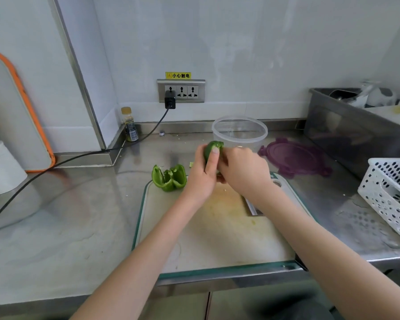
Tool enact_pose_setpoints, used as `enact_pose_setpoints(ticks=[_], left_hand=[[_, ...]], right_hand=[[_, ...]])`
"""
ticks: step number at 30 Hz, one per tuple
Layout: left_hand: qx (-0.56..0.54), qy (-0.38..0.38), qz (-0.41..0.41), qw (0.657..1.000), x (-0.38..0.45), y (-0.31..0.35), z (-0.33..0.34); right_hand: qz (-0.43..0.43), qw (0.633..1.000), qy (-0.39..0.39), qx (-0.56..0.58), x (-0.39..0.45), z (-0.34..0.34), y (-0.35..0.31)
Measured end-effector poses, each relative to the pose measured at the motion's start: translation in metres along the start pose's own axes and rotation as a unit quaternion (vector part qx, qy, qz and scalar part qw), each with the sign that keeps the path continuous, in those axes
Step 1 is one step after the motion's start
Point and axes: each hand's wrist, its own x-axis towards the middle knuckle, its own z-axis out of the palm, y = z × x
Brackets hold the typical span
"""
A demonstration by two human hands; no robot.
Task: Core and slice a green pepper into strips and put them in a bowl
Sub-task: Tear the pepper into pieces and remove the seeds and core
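Near the centre of the frame, 2 hands meeting over the far edge of the cutting board [217,239]. Left hand [202,175] wrapped round a pepper half [212,150], thumb laid straight up its outer skin with the nail near the top, remaining fingers hidden behind the piece. Right hand [243,170] curled in against the same half from the right, fingers bent and close together, tips buried at the cut side; whether pinching the core or only pressing cannot be told. Pepper half held raised, just in front of the clear plastic bowl [239,132] at upper centre. Second pepper half [169,177] lying cut side up on the board's far left corner, left of the hands and apart from them. Part of a metal blade [252,207] on the board, showing below the right wrist, mostly hidden by the forearm. Purple lid [293,158] flat on the steel counter [56,239], right of the bowl. White perforated basket [388,192] at the right edge. Small bottle [129,125] by the wall at upper left of centre, below the socket strip [181,91].
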Motion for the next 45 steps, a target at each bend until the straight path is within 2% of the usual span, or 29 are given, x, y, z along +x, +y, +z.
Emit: enact_pose_setpoints(ticks=[4, 6, 11, 13, 15, 17, 18, 20, 21, 22, 23, 25, 27, 29, 31, 32, 33, 34, 35, 36, 37, 39, 41, 43, 45], left_hand=[[0.074, -0.025, 0.031, 0.996, 0.012, -0.004, -0.011], [0.077, -0.029, 0.028, 0.996, 0.016, -0.006, -0.015], [0.026, -0.056, -0.021, 0.998, 0.028, -0.014, -0.024], [-0.046, -0.034, -0.069, 0.996, 0.036, -0.018, -0.028], [-0.123, -0.008, -0.126, 0.984, 0.046, -0.024, -0.034], [-0.157, 0.002, -0.15, 0.976, 0.05, -0.029, -0.036], [-0.161, 0.005, -0.149, 0.976, 0.05, -0.031, -0.036], [-0.167, 0.006, -0.143, 0.975, 0.049, -0.032, -0.037], [-0.172, 0.009, -0.141, 0.975, 0.049, -0.032, -0.037], [-0.176, 0.014, -0.14, 0.974, 0.05, -0.032, -0.037], [-0.178, 0.022, -0.144, 0.973, 0.051, -0.032, -0.038], [-0.183, 0.043, -0.158, 0.969, 0.053, -0.031, -0.04], [-0.175, 0.041, -0.151, 0.972, 0.051, -0.031, -0.041], [-0.169, 0.032, -0.136, 0.976, 0.049, -0.032, -0.042], [-0.173, 0.021, -0.116, 0.978, 0.049, -0.033, -0.046], [-0.175, 0.014, -0.102, 0.979, 0.048, -0.034, -0.049], [-0.182, 0.006, -0.086, 0.98, 0.049, -0.034, -0.051], [-0.19, -0.003, -0.068, 0.979, 0.05, -0.034, -0.054], [-0.196, -0.014, -0.05, 0.979, 0.05, -0.033, -0.056], [-0.195, -0.026, -0.036, 0.98, 0.05, -0.031, -0.058], [-0.19, -0.037, -0.024, 0.981, 0.05, -0.029, -0.06], [-0.177, -0.05, -0.015, 0.983, 0.049, -0.025, -0.062], [-0.116, -0.054, 0.008, 0.992, 0.049, -0.022, -0.064], [-0.016, -0.036, 0.043, 0.998, 0.05, -0.024, -0.066], [0.063, 0.02, 0.051, 0.997, 0.052, -0.025, -0.068]], right_hand=[[-0.029, 0.992, -0.119, -0.037, 0.016, 0.003, -0.005], [-0.058, 0.99, -0.128, -0.03, 0.026, 0.004, -0.005], [-0.138, 0.971, -0.174, 0.084, 0.049, 0.014, 0.01], [-0.162, 0.967, -0.144, 0.131, 0.051, 0.017, 0.015], [-0.099, 0.963, -0.059, 0.245, 0.055, 0.021, 0.022], [-0.024, 0.954, 0.02, 0.299, 0.065, 0.027, 0.031], [-0.008, 0.96, 0.002, 0.279, 0.071, 0.03, 0.034], [-0.002, 0.977, -0.136, 0.166, 0.075, 0.037, 0.035], [-0.008, 0.977, -0.175, 0.123, 0.074, 0.04, 0.035], [-0.008, 0.979, -0.172, 0.107, 0.074, 0.043, 0.035], [-0.007, 0.984, -0.125, 0.125, 0.071, 0.042, 0.032], [-0.019, 0.983, 0.017, 0.184, 0.063, 0.036, 0.025], [-0.018, 0.974, 0.075, 0.211, 0.055, 0.031, 0.017], [-0.005, 0.987, 0.054, 0.149, 0.053, 0.029, 0.011], [0.003, 0.998, -0.033, 0.051, 0.06, 0.03, 0.015], [-0.001, 0.995, -0.084, 0.059, 0.063, 0.028, 0.016], [-0.008, 0.985, -0.122, 0.125, 0.066, 0.025, 0.016], [-0.005, 0.957, -0.148, 0.25, 0.067, 0.022, 0.016], [-0.004, 0.912, -0.176, 0.37, 0.066, 0.019, 0.014], [-0.01, 0.874, -0.199, 0.443, 0.064, 0.018, 0.01], [-0.038, 0.866, -0.197, 0.457, 0.063, 0.017, 0.008], [-0.096, 0.907, -0.102, 0.396, 0.063, 0.022, 0.003], [-0.092, 0.922, -0.018, 0.375, 0.065, 0.023, 0.001], [-0.093, 0.922, 0.027, 0.376, 0.065, 0.024, 0.003], [-0.113, 0.919, 0.033, 0.375, 0.063, 0.027, 0.006]])
